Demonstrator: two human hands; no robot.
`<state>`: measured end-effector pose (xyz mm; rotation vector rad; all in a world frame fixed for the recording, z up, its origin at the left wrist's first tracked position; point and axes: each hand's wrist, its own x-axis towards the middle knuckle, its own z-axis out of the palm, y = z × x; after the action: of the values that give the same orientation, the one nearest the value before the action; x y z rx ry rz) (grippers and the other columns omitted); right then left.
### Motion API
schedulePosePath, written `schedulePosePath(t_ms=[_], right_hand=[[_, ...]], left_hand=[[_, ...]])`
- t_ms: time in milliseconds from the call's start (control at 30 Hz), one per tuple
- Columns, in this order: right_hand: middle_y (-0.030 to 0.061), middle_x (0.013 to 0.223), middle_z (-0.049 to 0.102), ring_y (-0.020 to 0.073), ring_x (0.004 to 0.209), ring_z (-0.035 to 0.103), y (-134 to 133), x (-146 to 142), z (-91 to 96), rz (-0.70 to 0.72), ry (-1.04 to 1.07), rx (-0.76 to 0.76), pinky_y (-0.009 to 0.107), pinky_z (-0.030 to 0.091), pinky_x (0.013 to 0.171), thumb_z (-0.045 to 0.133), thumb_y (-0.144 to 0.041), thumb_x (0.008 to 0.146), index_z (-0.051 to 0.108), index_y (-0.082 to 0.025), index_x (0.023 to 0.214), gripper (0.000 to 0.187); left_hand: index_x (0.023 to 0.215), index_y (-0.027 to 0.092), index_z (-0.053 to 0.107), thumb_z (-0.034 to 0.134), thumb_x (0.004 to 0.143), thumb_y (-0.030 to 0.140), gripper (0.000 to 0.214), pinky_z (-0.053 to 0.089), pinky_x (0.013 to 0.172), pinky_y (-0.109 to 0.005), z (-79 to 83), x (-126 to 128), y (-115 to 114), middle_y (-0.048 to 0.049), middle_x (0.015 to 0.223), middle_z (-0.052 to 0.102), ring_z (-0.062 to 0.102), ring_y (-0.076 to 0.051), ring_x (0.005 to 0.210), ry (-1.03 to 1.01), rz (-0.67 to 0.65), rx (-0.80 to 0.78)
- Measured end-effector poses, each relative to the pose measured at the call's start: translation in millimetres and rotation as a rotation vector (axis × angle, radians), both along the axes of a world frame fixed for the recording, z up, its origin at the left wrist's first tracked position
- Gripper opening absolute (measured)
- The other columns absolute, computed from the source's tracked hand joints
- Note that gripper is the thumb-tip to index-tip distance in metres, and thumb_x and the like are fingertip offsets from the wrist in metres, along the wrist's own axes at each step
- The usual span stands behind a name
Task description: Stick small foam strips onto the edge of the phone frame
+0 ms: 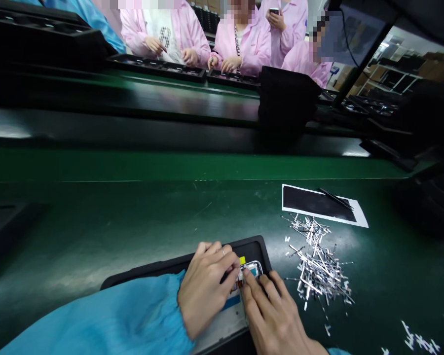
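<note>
A phone frame [252, 269] with coloured parts inside lies on a black tray [257, 245] at the near edge of the green table. My left hand [206, 286], in a blue sleeve, rests on the frame's left side with its fingers curled and pressed against it. My right hand [276, 315] comes in from below, its fingertips pressed down on the frame's top corner. What lies under the fingertips is hidden. A pile of several small silver metal strips [318, 266] lies just right of the tray.
A black sheet on white backing [320, 203] with black tweezers [335, 198] on it lies behind the pile. More strips [418, 340] sit at the near right. Black trays [159, 66] line the far conveyor, where people in pink coats stand. A black box [286, 96] stands mid-belt.
</note>
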<state>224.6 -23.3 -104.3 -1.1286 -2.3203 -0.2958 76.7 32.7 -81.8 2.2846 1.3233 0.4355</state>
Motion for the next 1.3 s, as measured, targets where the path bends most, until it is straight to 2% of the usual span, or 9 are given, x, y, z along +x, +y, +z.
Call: schedulePosePath(t_ms=[233,433,667,933,1100,1200,1300], right_hand=[[0.0128,0.098,0.062,0.0219,0.086,0.054,-3,-8,-5.1,-0.037,0.005,0.019,0.037,0.035,0.084,0.02,-0.007,0.084,0.063,-0.007,0.084,0.043],[0.0127,0.098,0.063,0.0228,0.087,0.055,-2,-8,-3.2,-0.029,0.042,0.024,0.039,0.036,0.086,0.02,-0.007,0.084,0.063,-0.008,0.081,0.043],[0.0142,0.098,0.062,0.0226,0.088,0.057,-2,-9,-1.8,-0.023,0.042,0.014,0.037,0.038,0.083,0.02,-0.006,0.084,0.063,-0.007,0.08,0.043],[0.0123,0.095,0.064,0.0212,0.084,0.058,-1,-7,1.4,-0.01,0.046,0.023,0.036,0.042,0.079,0.019,-0.005,0.085,0.062,-0.007,0.078,0.044],[0.0148,0.095,0.063,0.0223,0.086,0.057,-2,-10,-0.1,-0.021,0.042,0.005,0.038,0.039,0.083,0.021,-0.007,0.085,0.062,-0.007,0.077,0.042],[0.0152,0.094,0.063,0.0222,0.085,0.057,-1,-10,-2.2,-0.018,0.047,0.015,0.038,0.037,0.085,0.02,-0.006,0.085,0.062,-0.007,0.076,0.043],[0.0108,0.09,0.065,0.0191,0.081,0.056,4,-8,-5.2,-0.015,0.045,0.086,0.035,0.037,0.084,0.018,-0.006,0.086,0.062,-0.009,0.075,0.045]], left_hand=[[0.07,0.017,0.054,0.037,0.084,0.013,0.023,0.029,0.066,-0.033,3.3,-4,1,-0.0019,0.071,0.054,0.044,-0.018,0.07,0.041,-0.047,-0.067],[0.071,0.017,0.053,0.029,0.086,0.014,0.029,0.029,0.067,-0.034,-5.2,-4,-3,-0.0027,0.073,0.053,0.044,-0.018,0.069,-0.009,-0.045,0.072],[0.068,0.017,0.051,0.025,0.085,0.01,0.032,0.029,0.065,-0.035,-9.6,-1,-6,-0.0042,0.072,0.052,0.042,-0.019,0.067,-0.043,-0.03,0.14],[0.07,0.016,0.052,0.024,0.085,0.009,0.032,0.03,0.067,-0.036,-7.1,0,-8,-0.0049,0.074,0.052,0.043,-0.019,0.069,-0.025,-0.037,0.117],[0.073,0.016,0.052,0.023,0.083,0.006,0.032,0.032,0.071,-0.038,-3.0,0,-9,-0.0069,0.08,0.054,0.046,-0.021,0.072,0.046,-0.047,0.081],[0.08,0.016,0.053,0.026,0.079,0.004,0.029,0.033,0.071,-0.038,-9.7,-1,-12,-0.0066,0.079,0.056,0.049,-0.021,0.071,0.079,-0.067,0.129],[0.091,0.017,0.051,0.027,0.077,0.002,0.031,0.03,0.078,-0.039,-20.6,-2,-16,-0.0055,0.082,0.058,0.051,-0.021,0.075,0.06,-0.07,0.273]])
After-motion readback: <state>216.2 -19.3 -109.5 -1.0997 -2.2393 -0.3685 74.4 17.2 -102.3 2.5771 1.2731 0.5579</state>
